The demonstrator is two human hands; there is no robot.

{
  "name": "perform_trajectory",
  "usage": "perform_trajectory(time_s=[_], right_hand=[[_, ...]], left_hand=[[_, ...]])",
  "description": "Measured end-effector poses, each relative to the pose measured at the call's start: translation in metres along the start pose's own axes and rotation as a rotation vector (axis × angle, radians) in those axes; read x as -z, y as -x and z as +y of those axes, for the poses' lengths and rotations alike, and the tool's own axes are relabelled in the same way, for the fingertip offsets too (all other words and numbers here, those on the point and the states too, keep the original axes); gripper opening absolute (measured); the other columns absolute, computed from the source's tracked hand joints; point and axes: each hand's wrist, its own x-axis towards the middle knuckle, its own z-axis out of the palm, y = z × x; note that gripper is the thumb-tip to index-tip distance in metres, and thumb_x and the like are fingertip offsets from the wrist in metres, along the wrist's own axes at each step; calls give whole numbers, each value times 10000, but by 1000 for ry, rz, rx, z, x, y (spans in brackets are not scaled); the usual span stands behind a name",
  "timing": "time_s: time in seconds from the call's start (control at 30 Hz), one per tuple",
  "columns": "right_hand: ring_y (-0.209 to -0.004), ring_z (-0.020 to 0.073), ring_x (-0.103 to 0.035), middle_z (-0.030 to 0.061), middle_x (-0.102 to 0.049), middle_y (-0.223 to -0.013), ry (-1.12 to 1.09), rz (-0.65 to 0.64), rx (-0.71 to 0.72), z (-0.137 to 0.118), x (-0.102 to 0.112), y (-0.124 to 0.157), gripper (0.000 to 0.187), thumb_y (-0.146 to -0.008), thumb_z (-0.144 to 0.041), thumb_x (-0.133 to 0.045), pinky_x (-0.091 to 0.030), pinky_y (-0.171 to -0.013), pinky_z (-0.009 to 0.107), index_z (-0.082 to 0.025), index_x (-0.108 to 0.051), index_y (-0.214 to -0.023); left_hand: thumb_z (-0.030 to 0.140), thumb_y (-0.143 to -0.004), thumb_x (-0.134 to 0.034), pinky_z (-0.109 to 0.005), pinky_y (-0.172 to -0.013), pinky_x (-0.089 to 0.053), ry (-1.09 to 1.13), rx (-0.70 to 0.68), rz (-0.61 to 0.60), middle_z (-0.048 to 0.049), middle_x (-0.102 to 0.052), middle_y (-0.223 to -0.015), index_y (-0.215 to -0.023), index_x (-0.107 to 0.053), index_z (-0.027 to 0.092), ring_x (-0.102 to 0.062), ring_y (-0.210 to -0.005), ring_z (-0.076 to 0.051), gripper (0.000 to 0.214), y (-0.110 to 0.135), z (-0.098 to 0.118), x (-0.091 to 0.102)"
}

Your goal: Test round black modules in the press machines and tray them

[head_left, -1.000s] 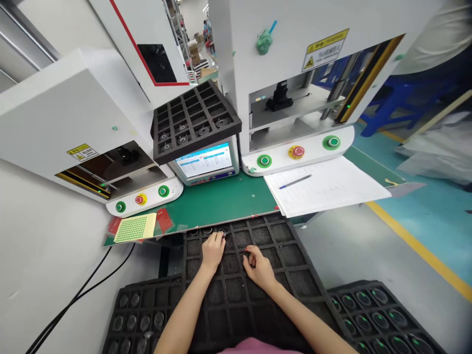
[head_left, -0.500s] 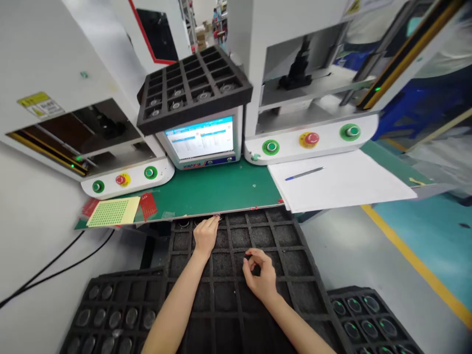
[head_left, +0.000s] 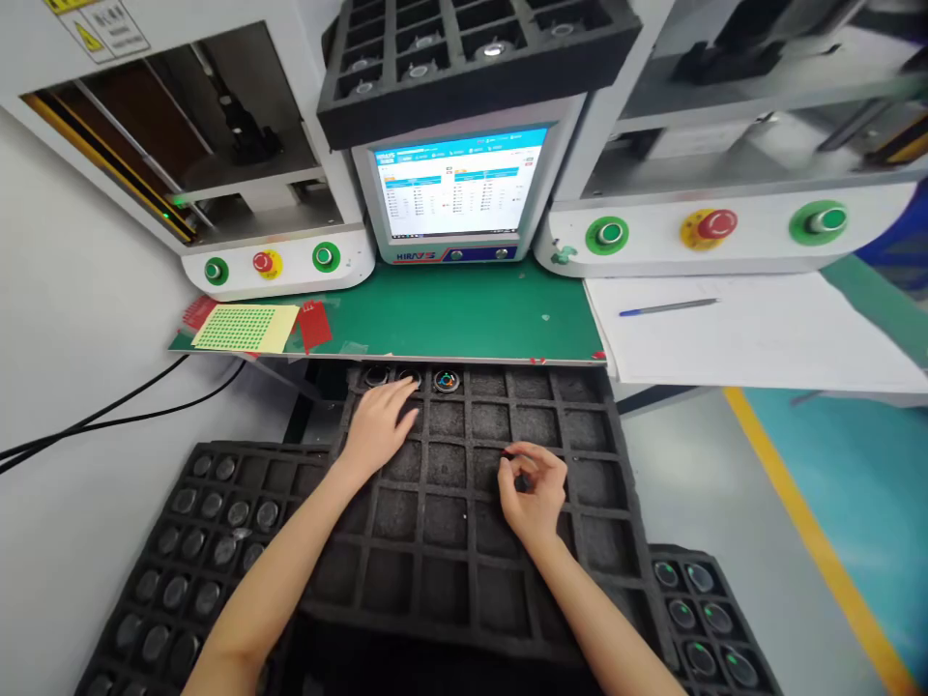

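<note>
My left hand (head_left: pixel 381 418) is palm down over the back left of a black foam tray (head_left: pixel 444 585) divided into square compartments. Its fingers are stretched out and apart, the fingertips at a round dark part (head_left: pixel 410 377) in the back row. I cannot tell whether they touch it. To the right of them lies a round part with a coloured, shiny face (head_left: pixel 446 381); on the left is another round dark part (head_left: pixel 376 376). My right hand (head_left: pixel 535 493) hovers over the tray's middle right, thumb and fingers curled together. Whatever they may hold is hidden.
A green bench (head_left: pixel 442 314) with a monitor (head_left: pixel 456 188) borders the tray. Two white press machines have green buttons (head_left: pixel 326 256) and red ones (head_left: pixel 716 224). A pen (head_left: pixel 671 307) lies on paper. Lower trays with round parts flank both sides (head_left: pixel 174 590), (head_left: pixel 702 619).
My left hand has drawn left from the third back-row compartment, uncovering the coloured round part there. My right hand stays curled over the tray. The view has tilted down and moved closer.
</note>
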Motion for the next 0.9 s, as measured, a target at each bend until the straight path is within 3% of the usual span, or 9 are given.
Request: perform_trajectory(time_s=[0.1,0.27,0.37,0.47,0.6,0.73,0.9], right_hand=[[-432,72,-550,-14,-641,-786,-8,7,-52,4,3,1,224,-828,-253,-644,-486,-472,222,-219,-474,-970],[-467,102,-600,-28,-629,-687,-69,65,-181,9,8,3,344,-742,-341,-777,-472,-444,206,-201,-497,-886],[-439,97,-572,-13,-635,-699,-130,72,-245,5,8,2,416,-683,-409,-822,-455,-390,203,-200,-502,-848],[-411,89,-533,0,-636,-695,-160,73,-311,-4,7,0,466,-618,-451,-858,-413,-333,201,-207,-500,-790],[-372,93,-500,14,-651,-683,-146,22,-406,-13,8,-1,478,-575,-467,-877,-366,-284,217,-215,-517,-763],[-378,101,-508,11,-654,-673,-73,34,-395,-13,7,0,437,-624,-457,-852,-370,-299,226,-226,-503,-751],[-429,99,-531,0,-644,-660,-111,38,-375,-6,5,2,510,-581,-480,-863,-335,-330,202,-222,-468,-774]], left_hand=[[288,-936,-481,-384,-990,-509,-61,192,42,-73,-753,-1100,-1025,-714,195,-686,-1052,-224,267,51,-33,36],[287,-922,-449,-405,-914,-548,-240,679,60,-138,-732,-1110,-1145,-650,132,-703,-1001,-265,338,154,-88,82],[256,-933,-492,-413,-890,-553,-294,921,-18,-129,-732,-1060,-1082,-663,136,-705,-961,-248,256,207,-103,89],[281,-941,-569,-428,-900,-545,-277,1057,-112,-92,-704,-1076,-1051,-657,135,-680,-977,-210,203,241,-103,82],[302,-943,-582,-426,-901,-545,-191,1090,-196,-77,-675,-1108,-1078,-644,141,-657,-1002,-199,220,254,-96,63],[307,-935,-593,-423,-892,-545,-102,1060,-272,-73,-675,-1087,-1067,-644,139,-654,-996,-200,220,245,-84,41],[313,-910,-629,-456,-921,-528,-55,1082,-335,-90,-647,-1166,-1131,-624,140,-636,-1047,-225,281,228,-71,22]])
